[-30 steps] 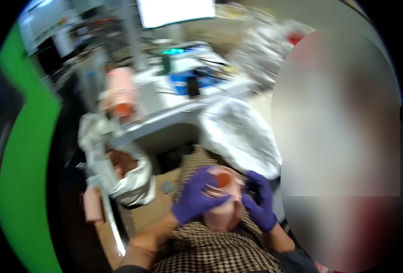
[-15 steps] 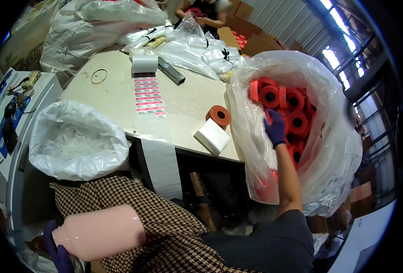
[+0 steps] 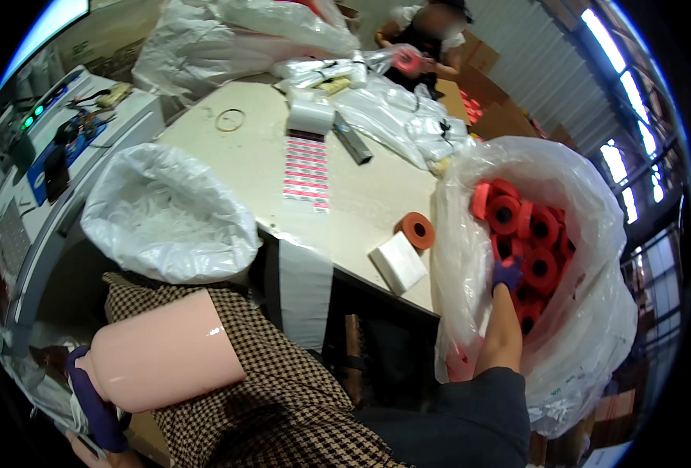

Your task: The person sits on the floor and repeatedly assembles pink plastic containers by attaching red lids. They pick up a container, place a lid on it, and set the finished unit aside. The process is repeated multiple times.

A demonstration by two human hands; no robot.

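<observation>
Head view. The left hand, in a purple glove, sits low at the left edge with its fingers wrapped under the narrow end of a pale pink glossy cone; the cone lies on its side across the checked cloth on the person's lap. The grip covers only the small end, and the thumb side is hidden, so how firmly it is closed cannot be told.

The right hand, also purple-gloved, is reached deep into a large clear plastic bag of red-orange tape rolls. Its fingers are buried among the rolls; whether they are closed on one cannot be told. The two hands are well apart.

On the beige table: a single orange roll and a white block near the front edge, a strip of pink labels running from a white label roll, and a white bag overhanging the near left corner. A second person works at the far side.

Risks, as judged:
- The smooth cone, held one-handed at its light end, could roll off the lap.
- The bag's thin wall could tear or tip under the reaching arm, spilling rolls.
- The white block near the table edge could be knocked off by the elbow.
</observation>
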